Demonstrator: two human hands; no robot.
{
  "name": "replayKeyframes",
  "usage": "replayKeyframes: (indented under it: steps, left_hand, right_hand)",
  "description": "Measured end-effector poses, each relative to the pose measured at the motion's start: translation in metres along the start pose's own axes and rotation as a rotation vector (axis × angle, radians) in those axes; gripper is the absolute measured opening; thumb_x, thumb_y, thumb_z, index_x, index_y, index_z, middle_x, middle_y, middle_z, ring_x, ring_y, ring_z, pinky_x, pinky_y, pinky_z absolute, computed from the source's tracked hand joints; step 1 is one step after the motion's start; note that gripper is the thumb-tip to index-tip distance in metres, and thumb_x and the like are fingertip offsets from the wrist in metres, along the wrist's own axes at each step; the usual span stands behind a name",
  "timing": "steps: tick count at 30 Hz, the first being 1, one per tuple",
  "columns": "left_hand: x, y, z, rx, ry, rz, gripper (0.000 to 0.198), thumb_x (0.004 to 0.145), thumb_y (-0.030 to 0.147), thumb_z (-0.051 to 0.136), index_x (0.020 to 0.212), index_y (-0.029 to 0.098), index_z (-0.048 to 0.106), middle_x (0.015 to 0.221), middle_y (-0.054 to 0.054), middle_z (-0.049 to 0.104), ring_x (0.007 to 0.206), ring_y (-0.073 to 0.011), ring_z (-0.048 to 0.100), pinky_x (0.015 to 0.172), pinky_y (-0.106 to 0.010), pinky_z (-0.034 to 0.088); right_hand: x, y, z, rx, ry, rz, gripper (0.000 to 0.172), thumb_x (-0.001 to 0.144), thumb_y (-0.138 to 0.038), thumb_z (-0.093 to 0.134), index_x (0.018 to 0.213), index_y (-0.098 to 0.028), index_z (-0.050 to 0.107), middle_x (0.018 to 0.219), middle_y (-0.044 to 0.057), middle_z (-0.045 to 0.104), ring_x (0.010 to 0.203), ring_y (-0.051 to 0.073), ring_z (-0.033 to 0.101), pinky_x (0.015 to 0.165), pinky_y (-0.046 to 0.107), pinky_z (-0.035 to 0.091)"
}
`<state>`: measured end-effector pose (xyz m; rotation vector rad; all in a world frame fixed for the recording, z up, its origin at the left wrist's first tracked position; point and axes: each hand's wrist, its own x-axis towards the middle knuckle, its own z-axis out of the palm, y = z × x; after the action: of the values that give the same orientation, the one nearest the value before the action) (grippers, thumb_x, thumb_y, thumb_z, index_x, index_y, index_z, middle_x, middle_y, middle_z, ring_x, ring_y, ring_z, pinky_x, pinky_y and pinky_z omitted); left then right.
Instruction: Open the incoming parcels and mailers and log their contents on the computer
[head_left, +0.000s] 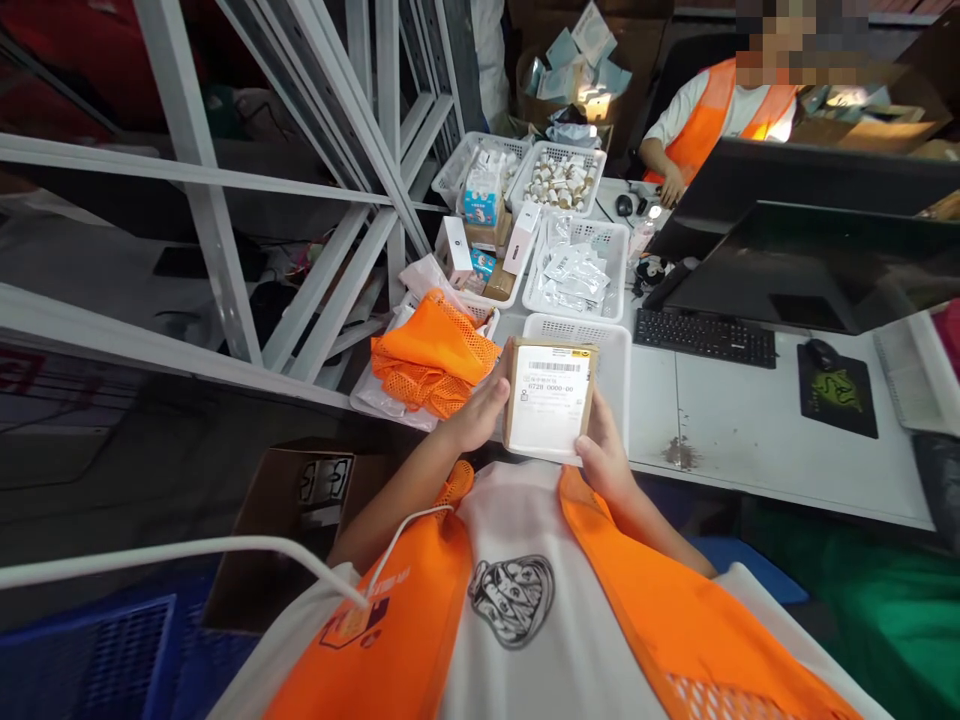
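Between my two hands is a small cardboard box (553, 400), its white shipping label with a barcode facing up at me. My left hand (480, 412) presses on the box's left side, and my right hand (606, 445) grips the lower right corner with the thumb on the label's edge. Under the box lies a white plastic basket (613, 350), partly hidden by it. Left of the box, close to my left hand, an orange mesh vest (435, 355) is heaped over another basket.
Farther back stand white baskets holding packets (576, 275), boxes (521, 238) and small white-capped pieces (562, 180). To the right are a keyboard (705, 338), a monitor (810, 265) and a mouse (823, 354). A metal frame (322, 90) rises at left. Across the desk sits a person in an orange vest (701, 125).
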<state>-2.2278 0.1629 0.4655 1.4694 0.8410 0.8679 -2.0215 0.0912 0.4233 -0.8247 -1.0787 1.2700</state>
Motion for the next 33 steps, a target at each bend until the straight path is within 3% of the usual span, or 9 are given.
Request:
replayKeyframes:
  steps: [5, 11, 14, 17, 20, 24, 27, 30, 33]
  left_hand:
    - [0.003, -0.001, 0.000, 0.012, -0.025, -0.031, 0.087, 0.096, 0.078, 0.040, 0.164, 0.024, 0.035, 0.167, -0.009, 0.039, 0.162, -0.0300, 0.005, 0.134, -0.047, 0.003]
    - [0.007, 0.003, 0.000, -0.053, -0.123, 0.016, 0.101, 0.091, 0.074, 0.059, 0.169, 0.026, 0.015, 0.169, -0.013, 0.033, 0.159, -0.0334, 0.021, 0.130, -0.047, 0.021]
    - [0.005, 0.000, -0.006, -0.135, -0.140, -0.029, 0.101, 0.090, 0.077, 0.056, 0.169, 0.029, 0.014, 0.166, -0.015, 0.037, 0.146, -0.0341, 0.046, 0.119, -0.046, 0.039]
    - [0.002, -0.002, -0.015, -0.282, -0.220, -0.063, 0.094, 0.092, 0.080, 0.048, 0.167, 0.030, 0.021, 0.152, -0.018, 0.054, 0.112, -0.0292, 0.069, 0.094, -0.040, 0.051]
    - [-0.002, -0.001, -0.020, -0.310, -0.280, -0.029, 0.078, 0.097, 0.070, 0.052, 0.162, 0.030, 0.037, 0.134, -0.016, 0.067, 0.104, -0.0257, 0.071, 0.090, -0.037, 0.049]
    - [-0.006, -0.002, -0.022, -0.275, -0.289, -0.039, 0.069, 0.097, 0.064, 0.058, 0.157, 0.031, 0.047, 0.132, -0.015, 0.067, 0.111, -0.0263, 0.069, 0.093, -0.036, 0.046]
    - [-0.009, -0.009, -0.024, -0.251, -0.289, -0.084, 0.077, 0.092, 0.067, 0.064, 0.156, 0.029, 0.047, 0.132, -0.016, 0.066, 0.112, -0.0278, 0.068, 0.090, -0.036, 0.047]
    - [-0.010, -0.017, -0.024, -0.211, -0.247, -0.141, 0.080, 0.088, 0.064, 0.072, 0.155, 0.026, 0.048, 0.132, -0.017, 0.064, 0.111, -0.0281, 0.067, 0.092, -0.038, 0.049]
    - [-0.006, -0.020, -0.021, -0.143, -0.070, -0.141, 0.086, 0.083, 0.057, 0.079, 0.157, 0.027, 0.045, 0.146, -0.018, 0.054, 0.116, -0.0289, 0.064, 0.098, -0.042, 0.049]
  right_hand:
    - [-0.001, 0.003, -0.004, 0.010, 0.008, 0.009, 0.081, 0.089, -0.065, 0.074, 0.156, -0.032, 0.042, 0.163, 0.010, 0.040, 0.144, 0.034, 0.045, 0.116, 0.056, 0.044]
    - [0.003, 0.005, -0.008, -0.025, -0.008, 0.082, 0.094, 0.081, -0.070, 0.079, 0.157, -0.031, 0.040, 0.159, 0.011, 0.045, 0.144, 0.034, 0.046, 0.115, 0.055, 0.045]
    - [0.008, 0.006, -0.011, 0.038, 0.053, 0.142, 0.092, 0.081, -0.074, 0.075, 0.153, -0.026, 0.046, 0.150, 0.013, 0.055, 0.137, 0.037, 0.052, 0.112, 0.057, 0.047]
    - [0.016, 0.002, -0.018, 0.245, 0.063, 0.300, 0.077, 0.090, -0.079, 0.052, 0.140, -0.021, 0.059, 0.131, 0.015, 0.067, 0.114, 0.038, 0.065, 0.088, 0.057, 0.060]
    - [0.022, -0.007, -0.024, 0.512, -0.014, 0.472, 0.072, 0.091, -0.078, 0.046, 0.129, -0.020, 0.066, 0.120, 0.016, 0.071, 0.089, 0.031, 0.067, 0.062, 0.043, 0.060]
    - [0.024, -0.012, -0.023, 0.751, -0.057, 0.563, 0.062, 0.089, -0.069, 0.058, 0.126, -0.021, 0.067, 0.116, 0.015, 0.071, 0.078, 0.023, 0.063, 0.053, 0.029, 0.053]
    - [0.023, -0.005, -0.022, 0.672, 0.043, 0.517, 0.061, 0.086, -0.067, 0.063, 0.125, -0.020, 0.067, 0.114, 0.015, 0.071, 0.084, 0.025, 0.065, 0.059, 0.032, 0.056]
    - [0.025, 0.007, -0.024, 0.453, 0.269, 0.260, 0.056, 0.081, -0.061, 0.073, 0.121, -0.023, 0.067, 0.116, 0.010, 0.071, 0.107, 0.029, 0.065, 0.083, 0.039, 0.059]
    - [0.026, 0.016, -0.027, 0.432, 0.250, 0.282, 0.051, 0.080, -0.063, 0.073, 0.114, -0.026, 0.069, 0.106, 0.006, 0.073, 0.100, 0.029, 0.067, 0.075, 0.039, 0.060]
